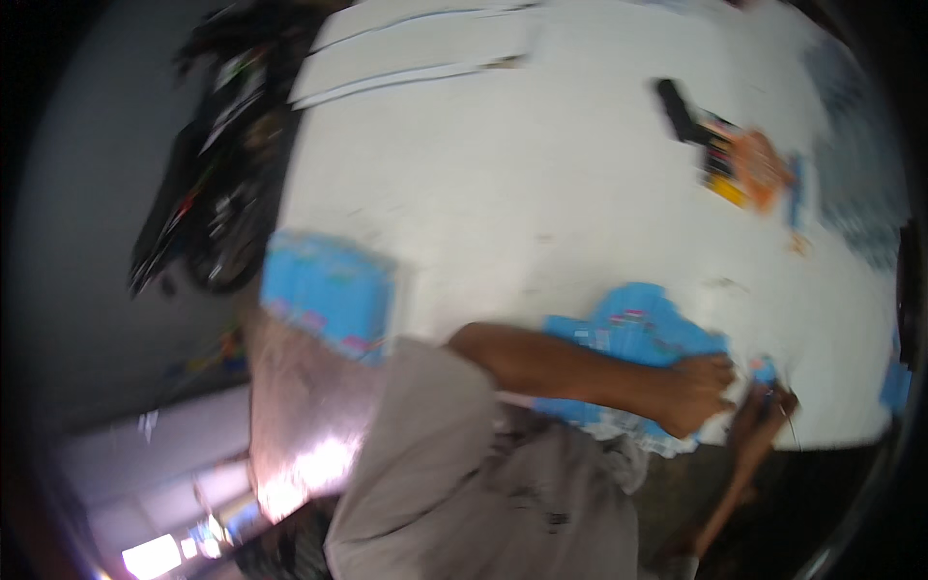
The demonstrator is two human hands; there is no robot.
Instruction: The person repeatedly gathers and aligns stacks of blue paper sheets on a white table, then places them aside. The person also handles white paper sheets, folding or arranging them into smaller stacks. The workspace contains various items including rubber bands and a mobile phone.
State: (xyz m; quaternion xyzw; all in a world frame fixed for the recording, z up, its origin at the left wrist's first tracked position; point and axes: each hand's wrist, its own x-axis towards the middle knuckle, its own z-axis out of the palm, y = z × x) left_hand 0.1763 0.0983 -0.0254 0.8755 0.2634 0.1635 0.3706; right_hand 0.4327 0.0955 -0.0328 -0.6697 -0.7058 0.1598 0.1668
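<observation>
Across the near side of the white table (464, 184) reaches my left arm. My left hand (698, 391) is at the right edge of a blue patterned cloth piece (638, 314), its blurred fingers curled in; what they pinch, if anything, is hidden. Just to the right, close to the table's near edge, my right hand (759, 420) is closed around a small blue piece with a pinkish spot (764, 369). A thin dark line, perhaps thread, runs beside its fingers. The cloth lies partly under my left forearm, with whitish frilly material (643, 440) along its near side.
A folded blue patterned bundle (329, 295) lies at the table's left edge. Far right are a black object (679, 111), an orange item (761, 169) and greyish sheer material (855, 164). Long white strips (416, 77) lie at the far left. A motorcycle (222, 184) stands beyond the table.
</observation>
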